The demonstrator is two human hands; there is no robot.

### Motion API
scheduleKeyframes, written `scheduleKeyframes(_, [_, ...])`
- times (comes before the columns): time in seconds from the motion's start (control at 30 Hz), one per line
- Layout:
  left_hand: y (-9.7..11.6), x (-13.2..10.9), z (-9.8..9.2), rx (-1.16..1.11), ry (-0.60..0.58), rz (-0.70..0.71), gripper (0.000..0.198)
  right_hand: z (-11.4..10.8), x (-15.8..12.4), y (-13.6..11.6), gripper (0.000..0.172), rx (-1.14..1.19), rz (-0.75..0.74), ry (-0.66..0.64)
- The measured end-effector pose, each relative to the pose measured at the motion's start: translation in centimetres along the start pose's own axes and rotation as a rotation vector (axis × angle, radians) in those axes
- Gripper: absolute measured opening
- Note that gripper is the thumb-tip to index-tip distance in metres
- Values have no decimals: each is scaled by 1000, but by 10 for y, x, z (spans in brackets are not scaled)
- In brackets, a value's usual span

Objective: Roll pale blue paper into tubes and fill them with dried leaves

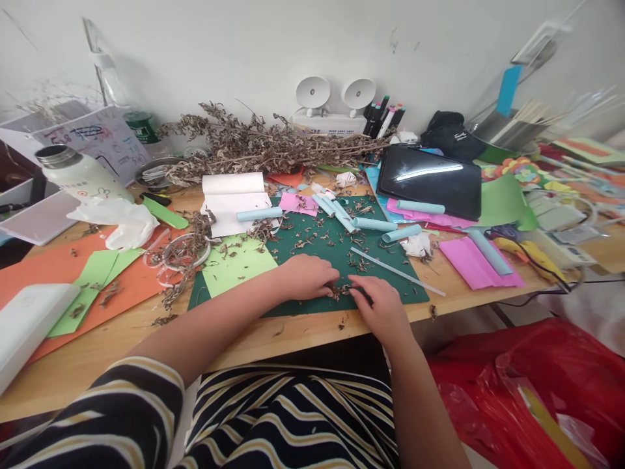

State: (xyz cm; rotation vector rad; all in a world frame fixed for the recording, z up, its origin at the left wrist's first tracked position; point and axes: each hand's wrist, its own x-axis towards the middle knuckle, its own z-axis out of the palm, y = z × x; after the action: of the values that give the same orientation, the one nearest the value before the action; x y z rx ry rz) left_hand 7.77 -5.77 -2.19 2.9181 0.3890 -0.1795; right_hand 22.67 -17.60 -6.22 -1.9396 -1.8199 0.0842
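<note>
Both my hands rest on a dark green cutting mat [390,277] near the table's front edge. My left hand [307,277] lies palm down with its fingers curled over a small heap of dried leaf crumbs [338,290]. My right hand [383,306] faces it, fingertips pinched together at the same heap. The crumbs lie between the two hands, partly hidden by the fingers. More dried bits are scattered across the mat. A clear thin rod [398,271] lies on the mat just beyond my right hand.
Dried branches [263,146] sprawl at the back. Pale blue paper rolls [374,223], a light green sheet [237,264], pink paper [476,264], a black tablet [430,179], a white bottle [81,176] and orange paper [131,286] crowd the table. A red plastic bag [527,384] sits right of my lap.
</note>
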Motion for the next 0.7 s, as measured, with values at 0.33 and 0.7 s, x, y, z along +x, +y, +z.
scheduleKeyframes(0.33, [-5,-1,-6,-24,249,-47,29,-4,5,23,38,-139,183,17])
scheduleKeyframes(0.7, [-22,-6,-12,-194,470,-192,25,-7,18,4,17,105,-142,-148])
